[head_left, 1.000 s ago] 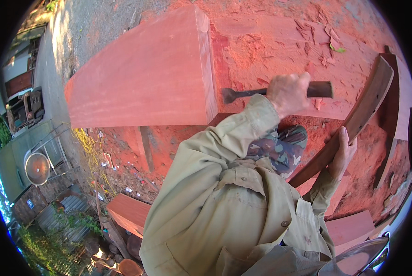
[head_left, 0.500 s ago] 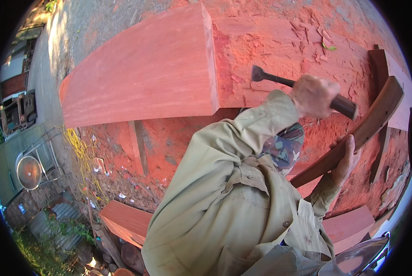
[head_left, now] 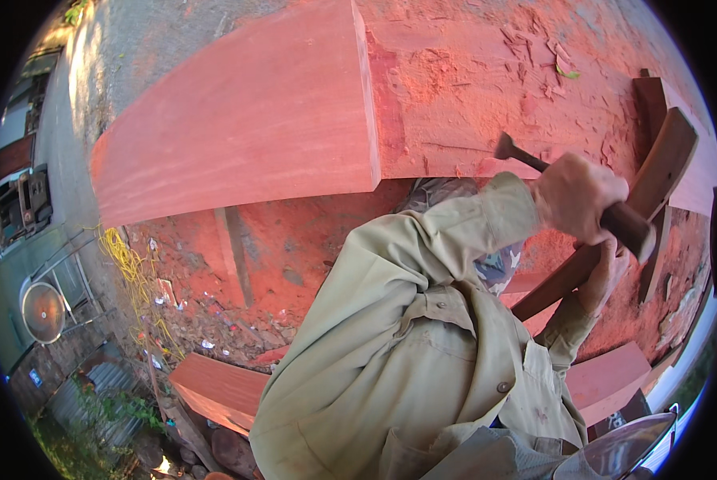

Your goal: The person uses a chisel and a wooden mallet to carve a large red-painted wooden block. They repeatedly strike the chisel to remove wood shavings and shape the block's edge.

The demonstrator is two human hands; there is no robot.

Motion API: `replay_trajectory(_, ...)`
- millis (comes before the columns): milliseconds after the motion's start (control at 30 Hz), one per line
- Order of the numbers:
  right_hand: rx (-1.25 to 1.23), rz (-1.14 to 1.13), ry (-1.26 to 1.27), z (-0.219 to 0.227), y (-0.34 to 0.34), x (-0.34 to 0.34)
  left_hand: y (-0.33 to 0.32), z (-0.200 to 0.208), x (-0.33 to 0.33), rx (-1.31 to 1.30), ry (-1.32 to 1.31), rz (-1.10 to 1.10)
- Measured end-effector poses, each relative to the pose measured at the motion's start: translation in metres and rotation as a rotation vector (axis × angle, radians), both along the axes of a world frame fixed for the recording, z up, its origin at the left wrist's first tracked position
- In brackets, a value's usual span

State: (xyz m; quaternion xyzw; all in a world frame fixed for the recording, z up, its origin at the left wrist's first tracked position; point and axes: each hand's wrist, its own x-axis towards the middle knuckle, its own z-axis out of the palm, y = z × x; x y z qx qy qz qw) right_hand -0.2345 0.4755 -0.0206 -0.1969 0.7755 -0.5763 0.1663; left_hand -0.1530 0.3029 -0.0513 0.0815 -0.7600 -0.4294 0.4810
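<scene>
Hatchet [head_left: 570, 188] in right hand [head_left: 578, 196], raised.

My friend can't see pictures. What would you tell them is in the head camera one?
A person in a tan shirt grips a dark-handled adze-like tool in one hand, raised over a curved piece of red wood that the other hand steadies. A big red timber beam lies beside them on ground covered in red wood chips.
</scene>
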Motion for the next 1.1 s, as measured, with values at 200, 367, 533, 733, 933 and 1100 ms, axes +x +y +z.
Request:
replay_trajectory(200, 0.057, 0.02, -0.178, 0.002, 0.006, 0.007, 0.001, -0.032, 0.044, -0.058, -0.396, 0.087)
replay_trajectory(367, 0.138, 0.064, -0.187, -0.001, 0.004, 0.023, -0.016, -0.071, 0.071, -0.023, -0.435, 0.193)
replay_trajectory(533, 0.125, 0.082, -0.158, 0.007, -0.002, 0.023, -0.027, -0.077, 0.073, -0.03, -0.483, 0.213)
replay_trajectory(733, 0.131, 0.081, -0.18, 0.013, -0.008, 0.022, -0.036, -0.075, 0.069, -0.027, -0.47, 0.274)
replay_trajectory(933, 0.263, 0.315, -0.264, 0.001, -0.014, 0.028, -0.037, -0.075, 0.073, -0.046, -0.426, 0.266)
replay_trajectory(1100, 0.082, 0.044, -0.258, 0.011, -0.01, 0.02, -0.034, -0.08, 0.065, -0.059, -0.478, 0.282)
